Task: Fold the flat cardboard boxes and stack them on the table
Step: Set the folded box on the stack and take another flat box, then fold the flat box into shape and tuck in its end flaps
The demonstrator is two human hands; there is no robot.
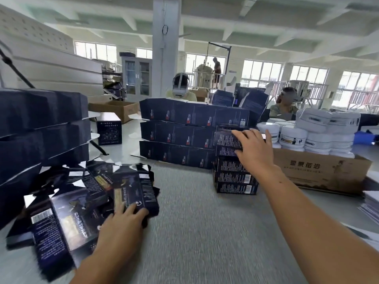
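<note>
Spreading across the lower view, a grey textured worktop (194, 222) carries everything, and two bare arms reach forward over it. Far to the left of the left grip (123, 224), tall piles of dark blue cartons (41, 124) rise out of view. Beyond and left of the right grip (254, 148) stands a wall of folded dark blue printed boxes (178, 132), three rows high. Just right of that grip sits a brown corrugated cardboard carton (324, 171) with white round lidded jars (307, 136) piled on and behind it.

Under and to the left of the left grip lies a loose heap of flat dark printed cardboard boxes (82, 201), overlapping at many angles. The left grip is released, its fingers fairly straight and resting on the nearest flat box.

Directly beneath the right grip is a narrow stack of folded dark boxes with white text and barcodes (233, 177), touching the wall of boxes. The right grip is also released: its fingers lie spread over the topmost folded box (225, 138), thumb raised clear of it.
</note>
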